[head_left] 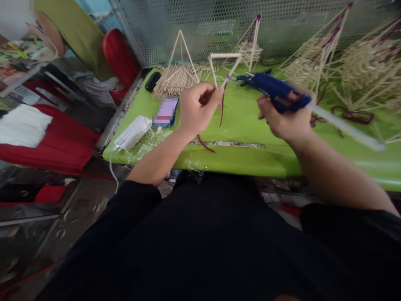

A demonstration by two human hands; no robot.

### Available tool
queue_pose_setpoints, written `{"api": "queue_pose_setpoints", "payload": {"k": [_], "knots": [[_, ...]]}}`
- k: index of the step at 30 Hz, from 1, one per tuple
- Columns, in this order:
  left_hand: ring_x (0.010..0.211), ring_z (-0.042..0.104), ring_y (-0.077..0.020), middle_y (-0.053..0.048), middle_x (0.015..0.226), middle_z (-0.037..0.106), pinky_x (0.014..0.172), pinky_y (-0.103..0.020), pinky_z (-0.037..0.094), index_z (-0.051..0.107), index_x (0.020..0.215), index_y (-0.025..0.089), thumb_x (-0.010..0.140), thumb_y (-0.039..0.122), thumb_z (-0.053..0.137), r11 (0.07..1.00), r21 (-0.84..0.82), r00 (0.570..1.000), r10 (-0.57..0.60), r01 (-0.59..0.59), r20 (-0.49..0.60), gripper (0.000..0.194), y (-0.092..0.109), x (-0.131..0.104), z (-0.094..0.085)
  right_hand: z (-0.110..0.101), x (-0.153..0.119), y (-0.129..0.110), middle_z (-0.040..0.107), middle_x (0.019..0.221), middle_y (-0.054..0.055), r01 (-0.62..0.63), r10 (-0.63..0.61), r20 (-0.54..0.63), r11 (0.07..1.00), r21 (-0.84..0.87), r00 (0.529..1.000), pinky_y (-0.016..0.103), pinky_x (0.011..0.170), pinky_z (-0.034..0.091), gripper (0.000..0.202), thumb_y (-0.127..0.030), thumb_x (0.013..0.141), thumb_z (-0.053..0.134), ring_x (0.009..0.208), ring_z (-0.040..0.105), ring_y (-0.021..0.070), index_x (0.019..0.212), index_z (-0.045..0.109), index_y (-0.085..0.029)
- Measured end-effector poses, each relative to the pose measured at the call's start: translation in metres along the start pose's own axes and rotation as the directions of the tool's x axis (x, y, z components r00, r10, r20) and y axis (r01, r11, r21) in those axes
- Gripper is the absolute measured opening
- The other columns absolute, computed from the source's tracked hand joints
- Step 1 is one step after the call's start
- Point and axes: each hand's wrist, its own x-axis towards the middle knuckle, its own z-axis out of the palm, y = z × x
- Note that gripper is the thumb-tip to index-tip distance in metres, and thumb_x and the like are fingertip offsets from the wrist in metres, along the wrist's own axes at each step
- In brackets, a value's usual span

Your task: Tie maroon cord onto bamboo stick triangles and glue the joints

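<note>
My left hand [200, 106] is closed on the lower corner of a small triangular stick frame [224, 55], held above the green table. A purple cord [222, 109] hangs from the frame beside my fingertips. My right hand [285, 119] grips a blue glue gun [278, 91], whose nozzle points left at the frame's right side. A long, pale glue stick [351, 127] juts from the back of the gun. Between nozzle and frame there is a small gap, with what looks like a thin strand across it.
On the green table [238, 161] lie a pile of sticks [177, 79], a phone [166, 112] and a white power strip [133, 133]. Stick structures [308, 52] with purple cord stand at the back right, before a perforated metal panel [200, 35]. Red chairs [62, 142] are at the left.
</note>
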Motion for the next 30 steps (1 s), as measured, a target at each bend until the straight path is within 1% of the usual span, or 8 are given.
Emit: {"api": "queue_pose_setpoints", "payload": {"k": [2,5,9,12,17,21,25,30], "knots": [[0.063,0.069,-0.0133,-0.003,0.074,0.07,0.061,-0.031,0.056,0.076,0.103,0.026,0.117,0.068,0.038,0.999,-0.035,1.0,-0.028,0.028,0.004,0.058,-0.004,0.001,0.0,-0.002,0.013,0.021,0.07,0.083,-0.001,-0.02,0.03,-0.122,0.997,0.08,0.992,0.038,0.051,0.052,0.073,-0.083,0.08,0.1,0.052,0.061,0.0176,0.111,0.059,-0.031],[0.059,0.067,-0.0103,0.0,0.073,0.068,0.058,-0.027,0.053,0.076,0.106,0.025,0.117,0.072,0.034,0.997,-0.065,0.999,-0.04,0.04,-0.005,0.064,-0.008,0.001,0.001,-0.005,0.034,0.059,0.06,0.06,-0.006,-0.174,0.192,-0.121,0.974,0.143,0.974,0.029,0.039,0.042,0.075,-0.092,0.081,0.091,0.039,0.054,0.0117,0.09,0.057,-0.026],[0.056,0.066,-0.0077,0.0,0.07,0.066,0.052,-0.022,0.048,0.074,0.103,0.024,0.116,0.075,0.034,0.994,-0.102,0.999,-0.038,0.039,0.018,0.066,-0.008,0.003,0.002,-0.009,0.05,0.102,0.06,0.056,-0.009,-0.384,0.409,-0.06,0.891,0.242,0.911,0.027,0.043,0.046,0.061,-0.077,0.093,0.091,0.042,0.05,0.0101,0.092,0.059,-0.025],[0.056,0.067,-0.0077,0.001,0.069,0.067,0.051,-0.021,0.049,0.074,0.1,0.024,0.115,0.076,0.038,0.991,-0.124,0.998,-0.054,0.057,0.028,0.065,-0.006,0.004,0.001,-0.009,0.052,0.12,0.064,0.057,-0.006,-0.475,0.486,0.022,0.842,0.257,0.874,0.03,0.047,0.05,0.052,-0.067,0.104,0.088,0.046,0.052,0.0119,0.093,0.064,-0.022],[0.055,0.066,-0.0088,0.0,0.068,0.068,0.051,-0.023,0.052,0.074,0.091,0.023,0.112,0.077,0.05,0.977,-0.187,0.994,-0.109,0.104,-0.014,0.062,-0.004,0.004,0.0,-0.006,0.048,0.126,0.073,0.066,0.0,-0.502,0.508,0.053,0.822,0.269,0.86,0.033,0.048,0.051,0.044,-0.046,0.093,0.105,0.053,0.06,0.015,0.09,0.07,-0.02],[0.057,0.067,-0.0095,0.0,0.069,0.071,0.053,-0.025,0.055,0.076,0.091,0.024,0.112,0.074,0.051,0.969,-0.211,0.991,-0.124,0.132,0.049,0.06,-0.003,0.006,-0.002,-0.004,0.049,0.124,0.069,0.063,-0.003,-0.506,0.519,0.007,0.83,0.234,0.855,0.028,0.046,0.048,0.046,-0.033,0.083,0.112,0.055,0.059,0.0128,0.083,0.067,-0.02],[0.059,0.068,-0.0097,0.0,0.07,0.072,0.056,-0.027,0.059,0.075,0.087,0.025,0.112,0.073,0.053,0.952,-0.273,0.989,-0.119,0.138,0.084,0.058,0.004,0.008,-0.007,0.0,0.052,0.116,0.061,0.053,-0.006,-0.558,0.574,-0.1,0.816,0.15,0.813,0.026,0.046,0.045,0.038,-0.012,0.093,0.102,0.05,0.052,0.0106,0.081,0.066,-0.019],[0.065,0.071,-0.0098,0.0,0.076,0.075,0.059,-0.027,0.059,0.076,0.09,0.025,0.113,0.069,0.055,0.93,-0.308,0.972,-0.15,0.201,0.179,0.053,0.015,0.009,-0.014,-0.001,0.053,0.088,0.073,0.07,0.005,-0.675,0.67,-0.125,0.738,-0.001,0.732,0.033,0.058,0.056,0.028,-0.001,0.103,0.081,0.06,0.064,0.0155,0.082,0.069,-0.015]]}}
